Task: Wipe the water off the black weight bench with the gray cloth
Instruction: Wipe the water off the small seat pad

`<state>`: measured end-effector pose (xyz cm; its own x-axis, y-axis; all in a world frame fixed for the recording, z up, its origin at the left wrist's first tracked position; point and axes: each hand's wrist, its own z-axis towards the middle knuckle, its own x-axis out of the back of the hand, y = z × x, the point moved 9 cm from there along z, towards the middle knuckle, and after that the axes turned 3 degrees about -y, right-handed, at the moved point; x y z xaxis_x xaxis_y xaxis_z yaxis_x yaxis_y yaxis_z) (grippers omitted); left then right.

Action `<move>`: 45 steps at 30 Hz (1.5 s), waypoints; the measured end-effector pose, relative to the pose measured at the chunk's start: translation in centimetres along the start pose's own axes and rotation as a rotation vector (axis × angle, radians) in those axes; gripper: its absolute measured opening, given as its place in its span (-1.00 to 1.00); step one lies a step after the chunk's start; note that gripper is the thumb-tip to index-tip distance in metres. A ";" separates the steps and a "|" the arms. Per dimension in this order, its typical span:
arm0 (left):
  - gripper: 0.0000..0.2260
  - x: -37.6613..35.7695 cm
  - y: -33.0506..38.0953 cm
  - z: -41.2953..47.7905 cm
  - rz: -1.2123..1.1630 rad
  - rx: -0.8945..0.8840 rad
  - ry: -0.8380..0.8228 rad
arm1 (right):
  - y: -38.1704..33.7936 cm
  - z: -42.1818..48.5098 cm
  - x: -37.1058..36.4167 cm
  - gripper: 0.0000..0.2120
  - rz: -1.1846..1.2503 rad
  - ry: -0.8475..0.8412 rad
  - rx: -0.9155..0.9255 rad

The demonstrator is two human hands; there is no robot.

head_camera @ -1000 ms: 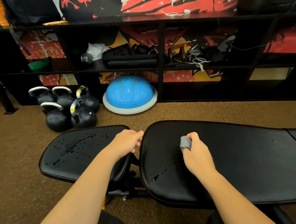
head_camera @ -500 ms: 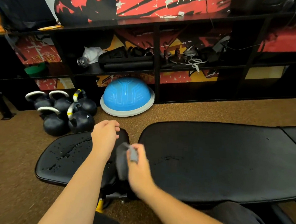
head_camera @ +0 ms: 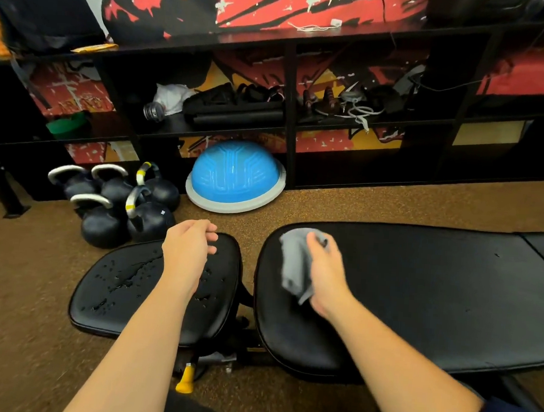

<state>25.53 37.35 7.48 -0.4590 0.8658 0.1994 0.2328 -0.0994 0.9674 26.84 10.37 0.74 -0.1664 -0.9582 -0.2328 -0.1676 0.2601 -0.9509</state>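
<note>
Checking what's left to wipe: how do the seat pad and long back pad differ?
The seat pad is covered in water drops and streaks; the back pad looks nearly dry. The seat pad is short; the back pad runs long. The empty left hand is over the seat pad; the right hand holds the gray cloth over the back pad. Both are black.
</note>
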 end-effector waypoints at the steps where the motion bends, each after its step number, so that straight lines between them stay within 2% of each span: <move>1: -0.84 -0.1 0.0 0.0 0.002 0.000 -0.008 | -1.0 0.7 1.8 -0.86 -0.015 0.056 0.048; 4: -0.84 -0.3 0.2 -0.1 -0.008 -0.001 -0.018 | -2.0 2.0 5.1 -0.83 -0.109 0.168 0.127; 8: -0.84 -0.4 0.2 -0.2 -0.010 -0.003 -0.026 | -0.7 1.7 3.0 -0.83 -0.138 0.163 0.103; 12: -0.84 -0.2 0.2 0.0 -0.013 -0.003 -0.020 | 3.2 -2.1 -4.8 -0.89 -0.134 -0.108 0.025; 15: -0.84 -0.3 0.1 0.1 -0.004 -0.005 -0.018 | 4.8 -6.3 -9.8 -0.82 -0.158 -0.349 -0.020; 18: -0.83 -0.2 0.0 0.2 0.028 0.012 -0.029 | 3.7 -7.4 -10.8 -0.79 -0.133 -0.401 -0.052; 20: -0.79 -0.9 -0.5 -0.1 0.090 0.068 -0.106 | 2.5 -6.4 -9.9 -0.78 -0.068 -0.359 -0.094; 22: -0.67 -2.4 -1.8 -1.1 0.120 0.220 -0.268 | 1.2 -5.5 -8.9 -0.76 0.055 -0.327 -0.149; 25: -0.44 -5.6 -2.9 -4.3 -0.066 0.464 -0.577 | -0.4 -4.6 -7.3 -0.76 0.219 -0.257 -0.186; 28: -0.25 -7.0 -2.6 -4.9 -0.094 0.458 -0.673 | -1.7 -4.0 -6.3 -0.75 0.209 -0.263 -0.121; 30: -0.33 -7.3 -1.8 -5.0 -0.052 0.409 -0.700 | -2.2 -3.7 -5.7 -0.72 0.201 -0.256 -0.086; 34: -0.58 -7.5 -1.5 -5.4 -0.204 0.483 -0.745 | -2.9 -3.9 -5.9 -0.72 0.166 -0.347 -0.052; 40: -0.55 -8.0 -1.7 -6.1 -0.363 0.572 -0.822 | -3.3 -4.4 -6.6 -0.79 0.134 -0.398 0.011; 45: -0.58 -7.0 -2.9 -5.3 -0.193 0.559 -0.791 | -3.7 -4.5 -6.4 -0.84 -0.119 -0.414 0.152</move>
<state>23.59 28.98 4.14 0.1266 0.9413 -0.3128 0.6794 0.1475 0.7188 24.20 16.08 6.69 0.2534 -0.9553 -0.1522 -0.0119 0.1543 -0.9880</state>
